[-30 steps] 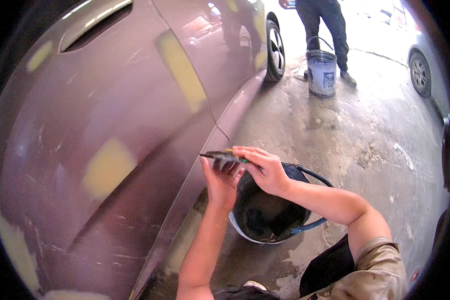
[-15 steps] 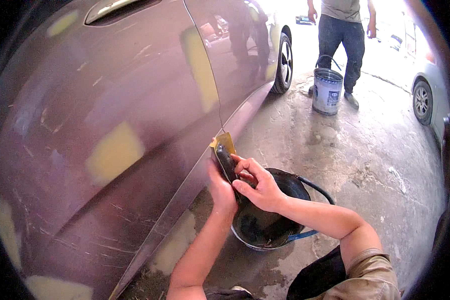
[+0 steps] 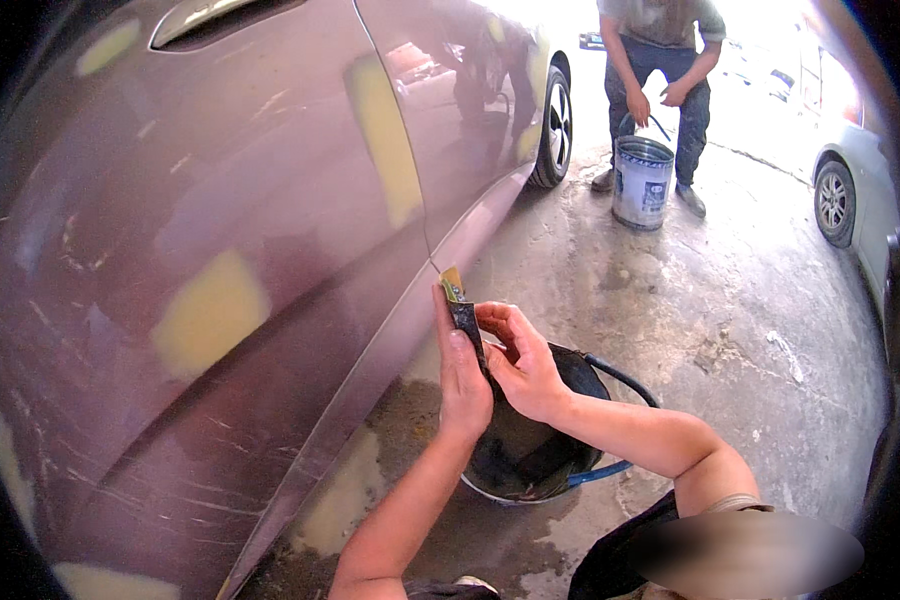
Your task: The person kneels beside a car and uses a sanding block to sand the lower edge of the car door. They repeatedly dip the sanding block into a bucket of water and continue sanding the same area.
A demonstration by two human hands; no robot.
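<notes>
Between my two hands, above a black bucket (image 3: 582, 378), is a sanding block (image 3: 465, 322) with a dark sheet of sandpaper around it and a yellowish end sticking up. My left hand (image 3: 464, 392) presses along its left side, fingers straight and pointing up, thumb across the near face. From the other side my right hand (image 3: 526, 368) grips it with curled fingers, partly hidden behind the block. Just left of the hands stands a mauve car door panel (image 3: 300, 190), scuffed and marked with pale yellow filler patches (image 3: 215, 315).
The bucket's blue-black hose-covered handle (image 3: 625, 380) lies to its right. Wet concrete floor (image 3: 690, 330) surrounds it. Farther off, another person (image 3: 660, 70) bends over a white pail (image 3: 642, 185). A silver car (image 3: 865, 180) stands at the right edge.
My left fingers have straightened along the block, and the dark sheet now covers more of its face. The other person has bent down, hands lowered to the pail's handle.
</notes>
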